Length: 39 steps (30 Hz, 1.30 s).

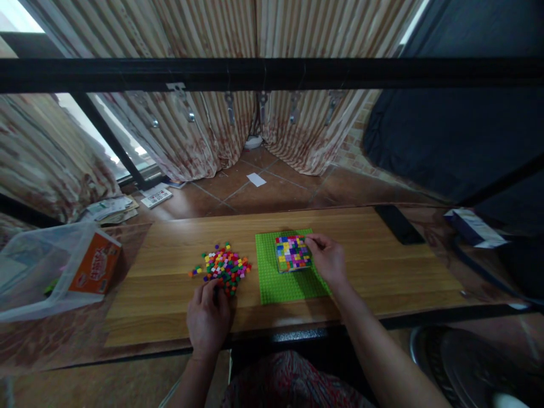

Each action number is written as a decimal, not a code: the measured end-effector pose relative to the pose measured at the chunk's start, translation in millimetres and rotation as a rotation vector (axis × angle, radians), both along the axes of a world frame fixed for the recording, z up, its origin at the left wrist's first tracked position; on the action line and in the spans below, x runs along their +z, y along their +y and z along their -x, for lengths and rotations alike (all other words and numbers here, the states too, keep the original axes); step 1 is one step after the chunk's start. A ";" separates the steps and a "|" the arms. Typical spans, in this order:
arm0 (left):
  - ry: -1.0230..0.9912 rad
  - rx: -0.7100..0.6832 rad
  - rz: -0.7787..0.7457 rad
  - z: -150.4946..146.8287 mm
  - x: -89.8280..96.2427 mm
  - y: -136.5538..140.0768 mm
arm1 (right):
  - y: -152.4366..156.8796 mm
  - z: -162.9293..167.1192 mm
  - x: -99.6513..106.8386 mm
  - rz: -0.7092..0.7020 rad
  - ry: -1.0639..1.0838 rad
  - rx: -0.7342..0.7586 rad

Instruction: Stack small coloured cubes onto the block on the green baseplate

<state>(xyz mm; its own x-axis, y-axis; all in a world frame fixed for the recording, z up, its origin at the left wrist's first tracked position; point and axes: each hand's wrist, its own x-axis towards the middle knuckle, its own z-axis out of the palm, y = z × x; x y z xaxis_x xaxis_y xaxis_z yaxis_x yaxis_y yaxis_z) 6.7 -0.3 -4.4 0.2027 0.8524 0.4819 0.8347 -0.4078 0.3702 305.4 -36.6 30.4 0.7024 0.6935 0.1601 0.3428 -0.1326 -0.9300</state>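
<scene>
A loose pile of small colourful toy bricks [227,263] lies on the wooden board. My left hand [208,320] is at the pile's near edge, fingers curled down onto the bricks; whatever they grip is hidden. To the right, a green studded baseplate [272,289] carries a squarish block built of many-coloured bricks [293,252]. My right hand [329,260] reaches in from the right, thumb and forefinger pinched together at the block's upper right corner. Anything between those fingertips is too small to make out.
A black phone [398,224] rests at the board's [170,306] far right. On the left stands a clear plastic bin [46,300] with an orange label. A dark metal bar [272,73] crosses beyond the board. Papers [113,209] lie at the back left, and a small box [474,226] at the right.
</scene>
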 end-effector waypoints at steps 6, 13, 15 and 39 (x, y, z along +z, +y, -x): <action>0.000 0.003 0.001 0.7 -0.9 0.2 | 2.6 -2.9 -8.9 -0.020 0.083 -0.051; -0.012 -0.005 0.015 0.2 0.4 -0.6 | 13.5 -2.6 -14.6 -0.016 0.230 -0.028; -0.016 -0.004 0.017 -0.2 1.1 -0.8 | 14.0 -3.4 -14.0 -0.014 0.260 -0.021; 0.002 -0.002 0.048 -0.8 0.7 -0.6 | -0.1 -12.4 5.8 -0.060 0.312 -0.066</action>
